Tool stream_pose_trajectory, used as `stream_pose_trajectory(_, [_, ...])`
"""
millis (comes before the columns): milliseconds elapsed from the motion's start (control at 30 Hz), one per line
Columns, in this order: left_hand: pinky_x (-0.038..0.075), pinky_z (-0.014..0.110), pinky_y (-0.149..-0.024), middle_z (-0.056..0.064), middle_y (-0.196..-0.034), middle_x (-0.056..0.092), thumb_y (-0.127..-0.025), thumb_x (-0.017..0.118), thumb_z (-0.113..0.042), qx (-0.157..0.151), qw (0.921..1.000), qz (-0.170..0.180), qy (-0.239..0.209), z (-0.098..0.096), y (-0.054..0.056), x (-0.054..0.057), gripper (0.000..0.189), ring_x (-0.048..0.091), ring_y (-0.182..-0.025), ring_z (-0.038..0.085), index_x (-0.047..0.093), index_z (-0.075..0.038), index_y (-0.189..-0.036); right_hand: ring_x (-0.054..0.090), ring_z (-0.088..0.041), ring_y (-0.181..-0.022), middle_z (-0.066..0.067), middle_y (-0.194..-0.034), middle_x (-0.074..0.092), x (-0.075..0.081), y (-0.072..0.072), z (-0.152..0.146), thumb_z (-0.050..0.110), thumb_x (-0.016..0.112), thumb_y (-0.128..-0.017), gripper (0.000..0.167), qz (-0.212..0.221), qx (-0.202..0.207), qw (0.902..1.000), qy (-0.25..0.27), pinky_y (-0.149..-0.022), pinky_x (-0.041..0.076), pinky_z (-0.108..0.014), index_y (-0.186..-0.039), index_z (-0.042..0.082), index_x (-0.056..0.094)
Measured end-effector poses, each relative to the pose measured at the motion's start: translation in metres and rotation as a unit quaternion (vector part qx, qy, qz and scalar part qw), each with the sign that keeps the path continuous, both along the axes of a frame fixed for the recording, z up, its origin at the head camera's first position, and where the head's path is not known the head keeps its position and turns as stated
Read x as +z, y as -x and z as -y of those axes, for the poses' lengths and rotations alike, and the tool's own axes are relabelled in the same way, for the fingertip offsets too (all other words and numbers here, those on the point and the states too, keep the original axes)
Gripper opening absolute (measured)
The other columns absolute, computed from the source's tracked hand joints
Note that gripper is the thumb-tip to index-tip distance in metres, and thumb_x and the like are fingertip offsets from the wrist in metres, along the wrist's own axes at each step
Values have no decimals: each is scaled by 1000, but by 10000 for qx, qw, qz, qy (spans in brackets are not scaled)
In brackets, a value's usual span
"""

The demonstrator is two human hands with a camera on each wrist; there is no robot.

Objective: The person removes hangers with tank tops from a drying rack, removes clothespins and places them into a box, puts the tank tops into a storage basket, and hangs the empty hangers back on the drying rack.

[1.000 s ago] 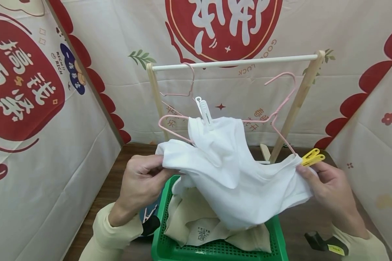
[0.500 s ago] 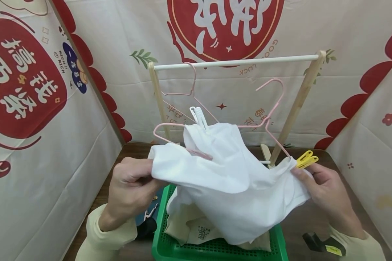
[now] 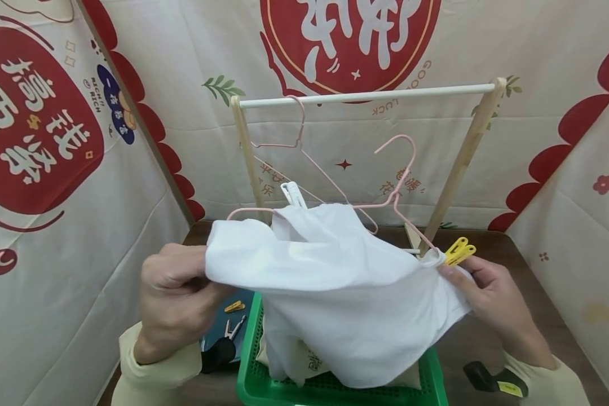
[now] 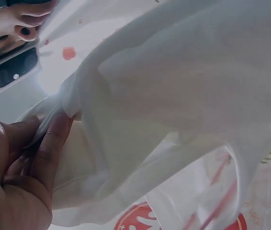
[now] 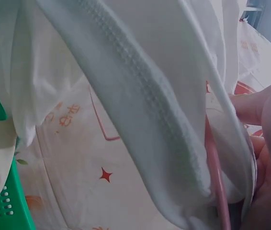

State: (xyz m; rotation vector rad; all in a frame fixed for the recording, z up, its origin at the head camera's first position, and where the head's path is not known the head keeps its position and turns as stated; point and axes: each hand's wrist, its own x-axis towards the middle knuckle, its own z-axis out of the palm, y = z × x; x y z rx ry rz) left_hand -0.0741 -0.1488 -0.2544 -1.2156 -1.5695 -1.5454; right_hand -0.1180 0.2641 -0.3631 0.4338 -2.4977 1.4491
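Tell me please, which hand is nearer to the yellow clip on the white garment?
Right. The right hand holds the white garment just beside the yellow clip; the left hand holds the garment's opposite side, well away from the clip.

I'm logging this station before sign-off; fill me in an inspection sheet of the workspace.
Surface: dark brown wooden table.
Job's things: white garment held up over the green basket; pink hanger partly inside it, hook off the rod; white clip and yellow clip at its upper edge.
Clutter: beige cloth in the basket; two loose clips on something blue, left side; second pink hanger hooked on the rod.
Hands: left hand pinches the garment's edge; right hand pinches it by the yellow clip.
Cables: nothing seen.
Surroundings: white cloth walls with red prints.
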Motion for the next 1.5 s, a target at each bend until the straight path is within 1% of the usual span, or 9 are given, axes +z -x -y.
stream_pose_trajectory(267, [34,17,-47,16,-71,65,-78,69,17,-160,9992,-36,-358,5,1,1,13,46,-51,11,72,14,-90,61,-17,-52,3,-73,66,2,-2,8,5,60,-98,16,137,153,9998,-25,-47,50,-27,-112,10,67])
stream_pose_trajectory(367, [33,16,-46,15,-74,67,-79,69,16,87,9998,118,-157,7,-1,1,15,46,-51,9,72,13,-93,60,-17,-52,2,-72,65,0,-1,10,7,60,-98,14,195,118,9997,-84,-46,49,-28,-110,3,66])
stream_pose_trajectory(433, [41,15,-49,15,-81,71,-81,70,14,294,9989,344,108,7,-2,2,16,52,-54,9,73,11,-96,60,-17,-52,1,-72,65,-1,-1,10,8,60,-98,15,233,77,9996,-136,-45,48,-28,-111,0,65])
stream_pose_trajectory(600, [47,19,-51,13,-95,75,-81,73,13,702,9882,1029,894,6,-6,2,22,57,-58,11,74,6,-102,59,-17,-52,1,-70,63,-8,2,6,13,60,-99,20,357,-134,9987,-348,-45,47,-27,-112,-1,65])
stream_pose_trajectory(733, [38,20,-43,13,-93,74,-80,71,16,962,9759,1443,1325,4,-6,0,27,50,-51,8,74,4,-104,58,-15,-53,2,-71,62,-15,5,0,16,61,-99,22,368,-329,9975,-500,-47,47,-26,-112,0,66])
stream_pose_trajectory(933, [32,20,-38,11,-87,73,-85,69,11,819,9654,1875,1619,1,0,-10,25,41,-45,5,74,3,-108,56,-11,-60,7,-79,63,-22,8,-6,15,65,-96,20,148,-504,9963,-682,-50,44,-24,-111,2,68])
stream_pose_trajectory(1067, [33,21,-39,2,-80,72,-89,70,3,896,9493,2312,1933,0,5,-23,20,42,-47,4,75,-2,-107,55,-9,-63,9,-81,63,-25,8,-6,14,66,-95,19,77,-524,9954,-802,-52,44,-22,-110,2,69])
stream_pose_trajectory(1300, [36,21,-44,-10,-65,62,-92,71,-12,1387,9070,3039,2563,-1,14,-46,13,45,-49,5,78,-16,-101,55,-7,-67,13,-86,64,-28,7,-4,13,68,-94,20,-14,-516,9949,-864,-56,45,-20,-111,3,69])
stream_pose_trajectory(1500, [51,21,-58,-6,-81,72,-92,71,-13,1437,8710,3560,3066,-1,27,-70,12,59,-63,7,78,-16,-102,54,-6,-69,13,-85,64,-32,8,-3,15,68,-94,19,36,-571,9940,-937,-57,44,-20,-109,3,70])
